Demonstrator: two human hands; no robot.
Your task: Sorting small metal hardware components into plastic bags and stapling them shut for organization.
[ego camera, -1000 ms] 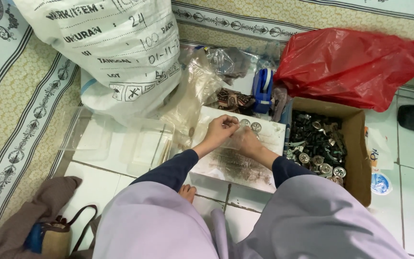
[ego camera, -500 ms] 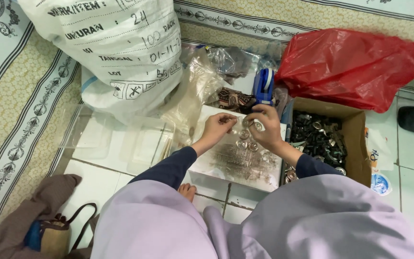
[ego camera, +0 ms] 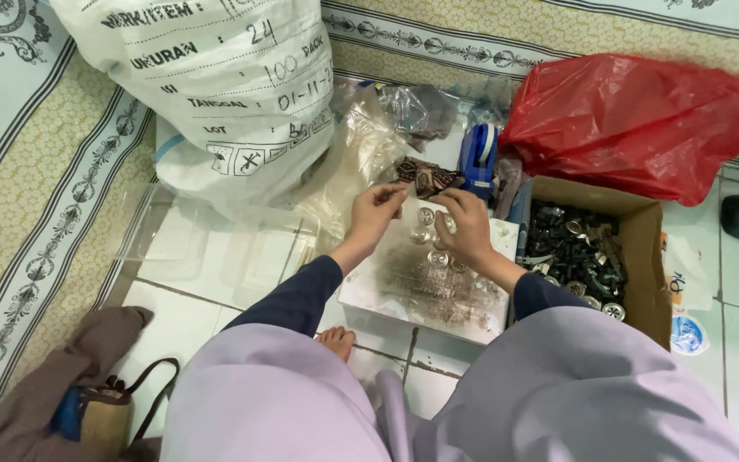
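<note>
At nine o'clock a brown bag (ego camera: 87, 402) lies on the floor, out of our way. At eleven o'clock leans a big white sack (ego camera: 215, 94) with black printing and a form-like label, clear plastic bags (ego camera: 361, 154) beside it. Centre, a white board (ego camera: 429, 282) serves as our surface, keeping small round metal caps (ego camera: 428, 216) off the tiles. Our left hand (ego camera: 376, 214) pinches something tiny; what, we cannot tell. Our right hand (ego camera: 468, 224) curls its fingertips over the caps, seemingly picking one. At one o'clock stand a blue tape dispenser (ego camera: 478, 154) and a red plastic bag (ego camera: 635, 120); at three o'clock an open cardboard box (ego camera: 643, 248) holds dark parts within reach.
</note>
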